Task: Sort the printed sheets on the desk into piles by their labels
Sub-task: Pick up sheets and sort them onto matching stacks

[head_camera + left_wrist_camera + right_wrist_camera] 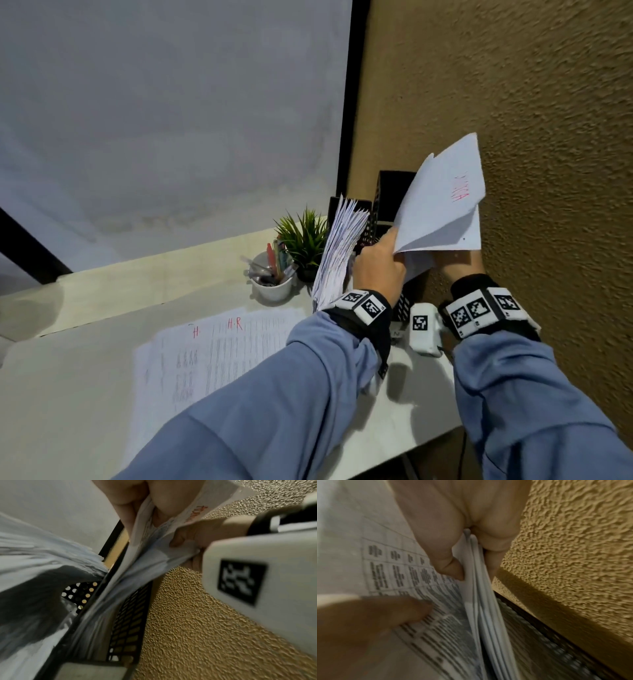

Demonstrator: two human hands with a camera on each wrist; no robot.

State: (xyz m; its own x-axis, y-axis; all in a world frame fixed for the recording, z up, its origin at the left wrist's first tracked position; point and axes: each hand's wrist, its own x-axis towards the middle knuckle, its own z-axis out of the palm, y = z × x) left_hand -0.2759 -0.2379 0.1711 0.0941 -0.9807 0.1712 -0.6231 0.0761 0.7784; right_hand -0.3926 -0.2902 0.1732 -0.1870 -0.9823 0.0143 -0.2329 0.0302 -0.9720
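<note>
Mid-sort, small batch of sheets going into the black mesh file holder by the wall

Both hands clamped on the same thin batch of sheets (442, 202) with a red handwritten label on the back, too smeared to read: left hand (378, 265) pinching the near lower edge, right hand (474, 262) mostly hidden behind the paper, its fingers (447, 555) squeezing the edges together in the wrist view. Just left of the left fingers, a fat stack (337, 250) already standing in the mesh file holder (406, 301). Down near the left forearm, flat sheets marked H and H.R (219, 346) on the desk (68, 394). Looks like filing this batch in the slot under the fingers; next needs edges squared and lowered straight, or corners probably snag on the mesh
</note>
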